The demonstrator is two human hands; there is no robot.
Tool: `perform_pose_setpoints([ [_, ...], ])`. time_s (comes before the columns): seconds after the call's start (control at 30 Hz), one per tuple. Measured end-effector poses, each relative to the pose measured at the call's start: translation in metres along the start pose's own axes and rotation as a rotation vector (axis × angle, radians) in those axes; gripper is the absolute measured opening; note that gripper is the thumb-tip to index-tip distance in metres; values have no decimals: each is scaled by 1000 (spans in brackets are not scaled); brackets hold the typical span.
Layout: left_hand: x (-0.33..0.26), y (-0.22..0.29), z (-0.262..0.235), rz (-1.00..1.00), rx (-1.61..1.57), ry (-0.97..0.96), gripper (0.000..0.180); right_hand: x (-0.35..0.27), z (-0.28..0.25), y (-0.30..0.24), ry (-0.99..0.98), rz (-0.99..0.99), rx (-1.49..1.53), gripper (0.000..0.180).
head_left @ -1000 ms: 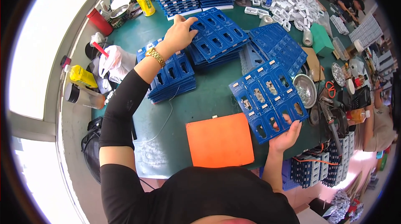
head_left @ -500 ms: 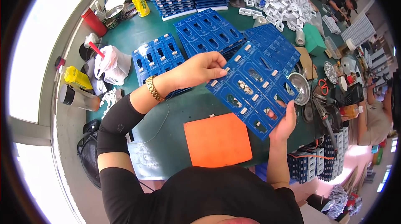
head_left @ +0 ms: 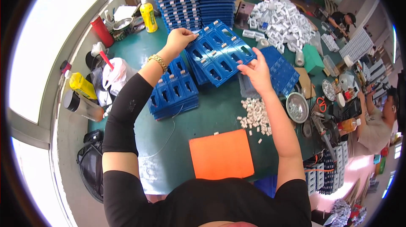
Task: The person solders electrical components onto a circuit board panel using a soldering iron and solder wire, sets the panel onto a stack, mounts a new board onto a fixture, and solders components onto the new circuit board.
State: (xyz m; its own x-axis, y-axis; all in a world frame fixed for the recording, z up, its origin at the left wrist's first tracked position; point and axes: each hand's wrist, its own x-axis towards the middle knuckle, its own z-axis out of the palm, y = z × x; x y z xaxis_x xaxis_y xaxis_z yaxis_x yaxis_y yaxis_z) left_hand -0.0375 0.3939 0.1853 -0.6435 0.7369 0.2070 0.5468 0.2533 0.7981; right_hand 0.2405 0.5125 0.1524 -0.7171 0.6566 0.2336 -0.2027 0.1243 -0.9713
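Observation:
Between my two hands is a blue circuit board panel (head_left: 229,53) with several oblong cut-outs and small white connectors on it. It is tilted over the middle stack of similar panels. My left hand (head_left: 181,41) is closed on its left corner, with thumb and fingers pinched together. On the right edge my right hand (head_left: 258,72) grips it between thumb and fingers. Left of it lies a lower stack of blue panels (head_left: 175,100). A heap of small white connectors (head_left: 255,115) lies on the green table, beside my right forearm. Nearer me is an orange mat (head_left: 222,155).
Tall stacks of blue panels (head_left: 177,5) stand at the back, with a pile of white plastic frames (head_left: 279,19) to their right. A metal bowl (head_left: 297,107) and orange scissors (head_left: 322,104) lie at right. Bottles and a white bag (head_left: 119,74) line the left.
Both hands have carried the panel away from me and left, from above the connector heap to the middle stack. The connector heap, hidden behind the panel before, now shows.

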Motion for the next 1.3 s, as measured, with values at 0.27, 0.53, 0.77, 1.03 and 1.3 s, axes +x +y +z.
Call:
perform_pose_setpoints([
  [0.27,30,-9,13,-17,258,106,25,37,-1,28,133,-153,-304,49],
  [0.53,24,-36,21,201,385,109,33,44,-29,38,8,-137,-583,42],
  [0.77,-54,-17,33,-74,-83,205,68,42,-17,38,34,-117,-567,40],
  [1.03,-84,38,15,-555,-616,-124,67,30,8,31,134,-210,-647,38],
  [1.3,-81,58,26,-509,-543,-241,53,55,-9,51,137,-57,-488,33],
])
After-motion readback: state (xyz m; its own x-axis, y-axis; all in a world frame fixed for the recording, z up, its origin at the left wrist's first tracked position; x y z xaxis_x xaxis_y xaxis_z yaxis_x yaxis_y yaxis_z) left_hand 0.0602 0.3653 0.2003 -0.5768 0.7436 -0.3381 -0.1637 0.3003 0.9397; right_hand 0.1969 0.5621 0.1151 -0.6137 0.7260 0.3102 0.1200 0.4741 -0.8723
